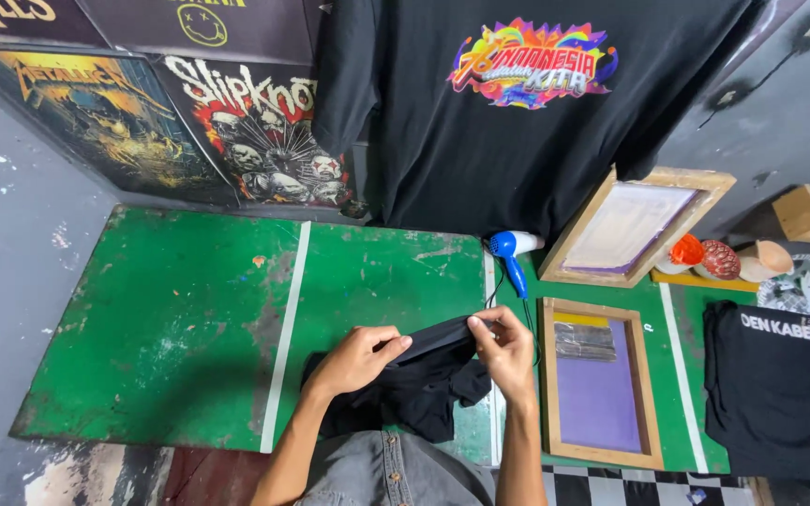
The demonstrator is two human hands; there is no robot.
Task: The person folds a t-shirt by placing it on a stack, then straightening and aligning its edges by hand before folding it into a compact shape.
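The black garment lies crumpled on the green table, just left of the wooden screen frame with its purple mesh. It is plain, dark and bunched in soft folds, with 1 edge pulled up taut into a narrow band. The left hand pinches that edge at 1 end; the right hand, nearer the frame, pinches the other end. A blue hair dryer rests beyond the frame's far left corner.
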